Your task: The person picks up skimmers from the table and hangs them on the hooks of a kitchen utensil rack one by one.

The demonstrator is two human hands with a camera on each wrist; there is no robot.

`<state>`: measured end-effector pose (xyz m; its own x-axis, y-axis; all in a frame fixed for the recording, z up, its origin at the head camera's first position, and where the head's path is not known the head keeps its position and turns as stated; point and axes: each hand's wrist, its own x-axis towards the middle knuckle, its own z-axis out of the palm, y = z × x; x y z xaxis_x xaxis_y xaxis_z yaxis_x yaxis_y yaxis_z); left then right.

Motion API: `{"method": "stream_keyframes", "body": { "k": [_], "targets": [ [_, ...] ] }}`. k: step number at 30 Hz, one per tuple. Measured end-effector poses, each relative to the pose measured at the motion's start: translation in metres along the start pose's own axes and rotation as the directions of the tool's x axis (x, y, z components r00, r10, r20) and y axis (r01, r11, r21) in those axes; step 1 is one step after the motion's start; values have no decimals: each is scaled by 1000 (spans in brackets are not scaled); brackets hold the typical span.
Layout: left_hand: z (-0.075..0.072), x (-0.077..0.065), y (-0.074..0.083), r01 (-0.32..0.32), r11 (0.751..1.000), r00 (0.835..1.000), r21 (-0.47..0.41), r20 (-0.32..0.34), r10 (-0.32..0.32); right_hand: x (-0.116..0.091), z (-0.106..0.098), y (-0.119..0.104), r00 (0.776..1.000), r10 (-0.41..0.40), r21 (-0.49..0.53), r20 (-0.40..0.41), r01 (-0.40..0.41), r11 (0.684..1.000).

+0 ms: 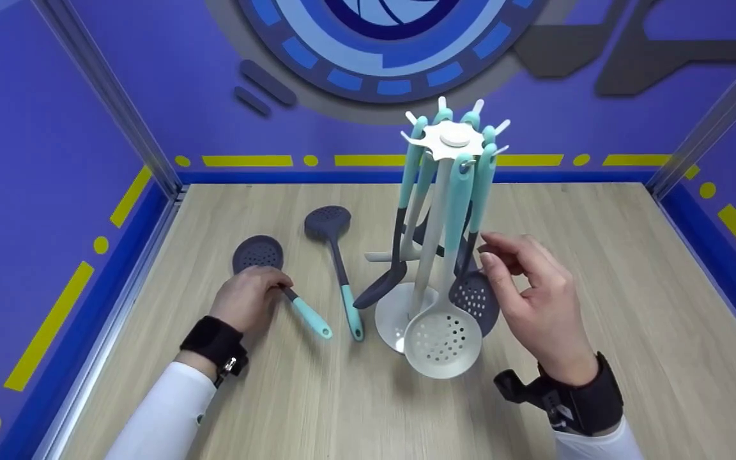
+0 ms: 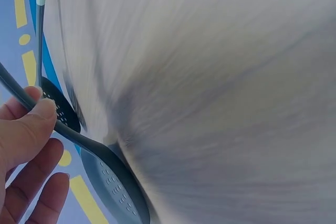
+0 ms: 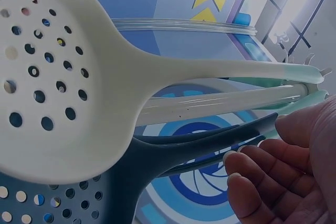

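My left hand [image 1: 246,297] pinches the dark shaft of a skimmer [image 1: 257,251] between thumb and fingers. Its round perforated head points away from me, and the teal handle [image 1: 309,317] slants toward the right. In the left wrist view the skimmer [image 2: 118,184] is held with its head close over the wooden table. Beside the hanging utensils on a white rotating rack [image 1: 454,137], my right hand [image 1: 537,294] has loosely bent fingers. Its fingertips are right at a dark shaft [image 3: 226,137] in the right wrist view. A pale skimmer [image 1: 443,342] hangs at the rack's front.
A second dark perforated utensil [image 1: 328,220] with a teal handle lies between the left hand and the rack. A dark ladle [image 1: 381,287] and a perforated dark turner [image 1: 475,300] hang on the rack. Blue patterned walls [image 1: 183,76] enclose the wooden table [image 1: 317,396].
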<state>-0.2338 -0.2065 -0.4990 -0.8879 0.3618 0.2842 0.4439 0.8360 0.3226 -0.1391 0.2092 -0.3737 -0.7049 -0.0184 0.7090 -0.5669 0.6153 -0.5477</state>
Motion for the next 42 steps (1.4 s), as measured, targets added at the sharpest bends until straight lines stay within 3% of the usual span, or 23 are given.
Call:
{"method": "stream_keyframes", "body": {
  "k": [24,42],
  "targets": [
    [-8,-3,6,21,1000,1000,-2,13,-21,0,0,1,1000,-11,21,-6,11,1000],
    [-16,-9,11,3,1000,999,-15,-44,-4,0,0,0,1000,-9,11,-9,9,1000]
  ]
}}
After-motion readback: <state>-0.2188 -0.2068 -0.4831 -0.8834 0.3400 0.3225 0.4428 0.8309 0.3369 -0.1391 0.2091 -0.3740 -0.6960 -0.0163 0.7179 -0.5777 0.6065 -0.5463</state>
